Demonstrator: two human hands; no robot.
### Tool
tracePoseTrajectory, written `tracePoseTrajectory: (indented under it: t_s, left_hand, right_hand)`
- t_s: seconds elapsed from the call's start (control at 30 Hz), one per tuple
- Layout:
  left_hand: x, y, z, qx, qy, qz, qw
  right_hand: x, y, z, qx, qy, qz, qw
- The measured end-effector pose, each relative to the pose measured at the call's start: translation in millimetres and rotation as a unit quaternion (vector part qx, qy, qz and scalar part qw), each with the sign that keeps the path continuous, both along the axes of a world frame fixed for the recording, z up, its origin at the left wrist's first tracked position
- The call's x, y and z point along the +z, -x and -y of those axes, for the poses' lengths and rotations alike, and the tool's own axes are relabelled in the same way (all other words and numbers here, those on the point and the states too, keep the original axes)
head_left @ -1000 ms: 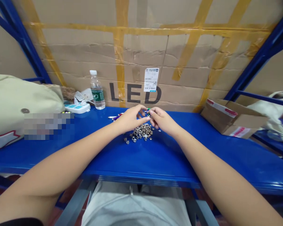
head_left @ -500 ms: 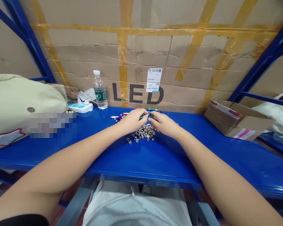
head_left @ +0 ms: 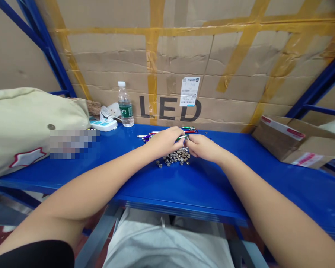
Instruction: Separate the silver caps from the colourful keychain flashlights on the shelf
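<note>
My left hand and my right hand meet over a small heap of round silver button cells on the blue shelf. Both hands are closed, fingertips together, on a thin green pen-like tube held between them. Behind the hands lie several more thin coloured tubes, purple, red and green.
A plastic water bottle and a white power strip stand at the back left, beside a beige cloth bag. A taped cardboard wall marked LED closes the back. An open cardboard box sits at right.
The view has drifted so everything sits further right in the frame. My hands have closed together on the green tube and dropped slightly toward the heap.
</note>
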State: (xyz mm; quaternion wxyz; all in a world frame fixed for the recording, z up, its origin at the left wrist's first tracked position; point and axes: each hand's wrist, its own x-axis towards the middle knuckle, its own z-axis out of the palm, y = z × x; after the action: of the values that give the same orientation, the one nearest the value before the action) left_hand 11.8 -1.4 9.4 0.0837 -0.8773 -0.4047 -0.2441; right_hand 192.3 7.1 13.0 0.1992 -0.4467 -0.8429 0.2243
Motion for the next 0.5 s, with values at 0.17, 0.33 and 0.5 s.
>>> tracePoseTrajectory:
  t_s: [0.17, 0.33, 0.5]
  left_hand:
    - [-0.3, -3.1, 2.6, 0.028, -0.018, -0.065, 0.997]
    - [-0.3, -2.2, 2.5, 0.031, -0.026, -0.074, 0.996]
    - [2.4, 0.3, 1.3, 0.009, -0.041, -0.081, 0.996]
  right_hand:
    - [-0.4, 2.7, 0.3, -0.028, -0.007, 0.014, 0.999]
    - [-1.0, 4.6, 1.8, -0.03, -0.051, 0.02, 0.998]
    - [-0.9, -1.3, 1.2, 0.028, 0.028, -0.045, 0.998]
